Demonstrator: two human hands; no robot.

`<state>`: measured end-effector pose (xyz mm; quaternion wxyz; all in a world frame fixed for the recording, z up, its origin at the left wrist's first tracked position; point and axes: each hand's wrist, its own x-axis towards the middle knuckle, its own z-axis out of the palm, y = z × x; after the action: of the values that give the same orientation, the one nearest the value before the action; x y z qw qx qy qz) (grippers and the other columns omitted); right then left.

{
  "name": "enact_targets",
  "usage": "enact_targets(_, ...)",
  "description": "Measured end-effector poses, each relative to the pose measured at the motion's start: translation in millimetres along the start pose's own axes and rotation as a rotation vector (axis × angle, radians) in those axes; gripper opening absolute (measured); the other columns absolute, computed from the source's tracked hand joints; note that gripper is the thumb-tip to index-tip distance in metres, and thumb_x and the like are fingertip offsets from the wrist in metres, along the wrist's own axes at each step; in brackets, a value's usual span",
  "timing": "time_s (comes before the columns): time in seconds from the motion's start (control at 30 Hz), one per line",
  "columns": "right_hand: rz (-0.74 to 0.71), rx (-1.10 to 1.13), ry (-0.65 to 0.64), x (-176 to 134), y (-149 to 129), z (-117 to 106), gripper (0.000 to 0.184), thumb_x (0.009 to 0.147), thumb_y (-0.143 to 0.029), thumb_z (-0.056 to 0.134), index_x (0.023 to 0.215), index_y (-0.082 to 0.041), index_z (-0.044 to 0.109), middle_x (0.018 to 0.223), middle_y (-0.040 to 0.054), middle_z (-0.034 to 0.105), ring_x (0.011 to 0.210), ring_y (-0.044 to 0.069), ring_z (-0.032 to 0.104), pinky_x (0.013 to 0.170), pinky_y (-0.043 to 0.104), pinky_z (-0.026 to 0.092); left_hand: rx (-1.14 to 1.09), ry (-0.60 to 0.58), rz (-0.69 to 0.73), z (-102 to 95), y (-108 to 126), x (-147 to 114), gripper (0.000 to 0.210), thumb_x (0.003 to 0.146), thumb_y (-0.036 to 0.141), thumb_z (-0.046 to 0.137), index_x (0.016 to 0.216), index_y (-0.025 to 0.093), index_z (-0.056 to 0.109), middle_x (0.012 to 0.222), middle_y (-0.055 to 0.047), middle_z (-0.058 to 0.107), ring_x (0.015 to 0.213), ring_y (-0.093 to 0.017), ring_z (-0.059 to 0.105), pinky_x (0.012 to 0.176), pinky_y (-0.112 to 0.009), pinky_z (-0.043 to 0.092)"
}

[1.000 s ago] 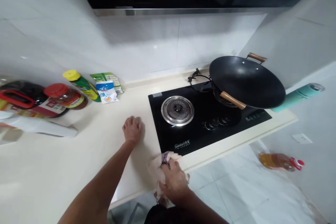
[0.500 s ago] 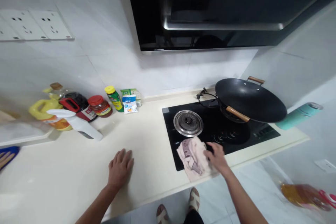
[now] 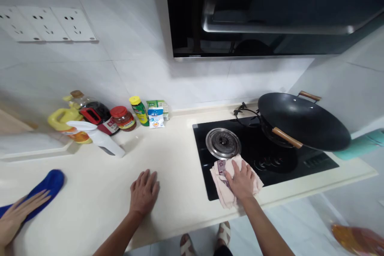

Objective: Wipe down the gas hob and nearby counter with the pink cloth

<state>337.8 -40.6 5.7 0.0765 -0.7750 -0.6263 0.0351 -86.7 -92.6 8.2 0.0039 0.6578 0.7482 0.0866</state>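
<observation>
Fingers of the right hand (image 3: 241, 180) press flat, spread, on a crumpled pale pink cloth (image 3: 223, 184) lying on the black glass hob (image 3: 270, 156). The left hand (image 3: 144, 192) rests open, palm down, on the cream countertop (image 3: 168, 160).

White tiled wall (image 3: 126, 68) with sockets (image 3: 48, 24), dark hood (image 3: 270, 8), pale, seemingly tiled floor (image 3: 315, 228).

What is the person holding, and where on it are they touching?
The right hand presses flat on the middle of a pink cloth on the stove. The left hand rests flat on the counter, holding nothing.
</observation>
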Motion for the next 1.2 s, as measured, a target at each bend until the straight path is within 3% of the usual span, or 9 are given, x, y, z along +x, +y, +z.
enact_targets(0.2, -0.036, 0.000, -0.106, -21, -54, -2, 0.088, 0.092, -0.069, 0.054, 0.160, -0.016, 0.040, 0.168, 0.0278, 0.024, 0.154, 0.054, 0.017, 0.116, 0.075, 0.013, 0.003, 0.007, -0.004, 2.2, 0, -1, 0.050, 0.100, 0.043, 0.040, 0.141, 0.025, 0.061, 0.158, -0.014, 0.053, 0.149, -0.031, 0.041, 0.118, -0.053, 0.035)
enact_targets(0.3, -0.237, 0.105, -0.229, -46, -99, -3, 0.091, 0.085, -0.069, 0.064, 0.159, -0.020, 0.042, 0.170, 0.0239, 0.023, 0.155, 0.055, 0.011, 0.117, 0.076, 0.008, 0.003, -0.006, -0.006, 0.5, 1, 0, 0.051, 0.100, 0.043, 0.038, 0.142, 0.024, 0.061, 0.159, -0.014, 0.051, 0.150, -0.032, 0.040, 0.118, -0.054, 0.035)
enact_targets(0.43, -0.600, 0.326, -0.281, -84, -133, 2, 0.062, 0.095, -0.059, 0.057, 0.150, -0.030, 0.053, 0.169, 0.0126, 0.033, 0.158, 0.042, 0.016, 0.124, 0.065, 0.012, -0.003, -0.010, -0.006, -2.6, 1, 0, 0.053, 0.100, 0.043, 0.037, 0.142, 0.023, 0.061, 0.159, -0.014, 0.052, 0.150, -0.032, 0.041, 0.118, -0.054, 0.036)
enact_targets(0.57, -0.718, 0.395, -0.217, -99, -111, 8, 0.050, 0.095, -0.044, 0.060, 0.144, -0.033, 0.055, 0.163, 0.0065, 0.044, 0.156, 0.034, 0.025, 0.127, 0.062, 0.014, -0.014, 0.005, -0.016, -1.3, -1, -1, 0.052, 0.099, 0.043, 0.038, 0.141, 0.023, 0.062, 0.158, -0.013, 0.053, 0.149, -0.031, 0.042, 0.117, -0.053, 0.038)
enact_targets(0.67, -0.659, 0.364, -0.143, -96, -70, 14, 0.049, 0.089, -0.027, 0.063, 0.137, -0.032, 0.060, 0.158, 0.0065, 0.050, 0.151, 0.033, 0.035, 0.126, 0.062, 0.018, -0.026, 0.012, -0.019, 1.4, -3, -2, 0.051, 0.099, 0.043, 0.038, 0.141, 0.025, 0.062, 0.158, -0.012, 0.053, 0.149, -0.030, 0.042, 0.117, -0.053, 0.038)
enact_targets(0.77, -0.576, 0.339, -0.062, -98, -22, 27, 0.054, 0.080, -0.015, 0.061, 0.132, -0.031, 0.064, 0.152, 0.0081, 0.053, 0.142, 0.032, 0.046, 0.119, 0.054, 0.036, -0.029, 0.019, -0.013, 3.0, -4, -2, 0.051, 0.100, 0.042, 0.039, 0.141, 0.025, 0.062, 0.158, -0.012, 0.054, 0.149, -0.030, 0.042, 0.117, -0.052, 0.038)
enact_targets(0.93, -0.405, 0.380, 0.028, -98, 38, 48, 0.049, 0.080, -0.020, 0.058, 0.126, -0.035, 0.068, 0.141, 0.0101, 0.056, 0.125, 0.036, 0.057, 0.103, 0.052, 0.051, -0.008, -0.009, -0.017, 4.1, -6, -3, 0.052, 0.100, 0.042, 0.037, 0.142, 0.024, 0.061, 0.159, -0.012, 0.053, 0.150, -0.031, 0.041, 0.118, -0.054, 0.037)
enact_targets(1.1, -0.120, 0.413, 0.238, -58, 31, 36, 0.048, 0.086, -0.024, 0.048, 0.132, -0.034, 0.059, 0.137, 0.0112, 0.052, 0.121, 0.034, 0.056, 0.098, 0.052, 0.052, -0.009, -0.002, -0.018, 8.8, -10, -1, 0.053, 0.099, 0.042, 0.037, 0.142, 0.024, 0.062, 0.158, -0.012, 0.053, 0.150, -0.030, 0.042, 0.119, -0.053, 0.036)
enact_targets(1.2, -0.050, 0.347, 0.260, -22, 16, 21, 0.048, 0.088, -0.023, 0.045, 0.133, -0.029, 0.057, 0.132, 0.0141, 0.055, 0.115, 0.034, 0.058, 0.095, 0.051, 0.051, -0.009, -0.005, -0.022, 12.2, -12, 0, 0.054, 0.098, 0.043, 0.037, 0.142, 0.025, 0.062, 0.158, -0.011, 0.053, 0.150, -0.030, 0.042, 0.119, -0.052, 0.036)
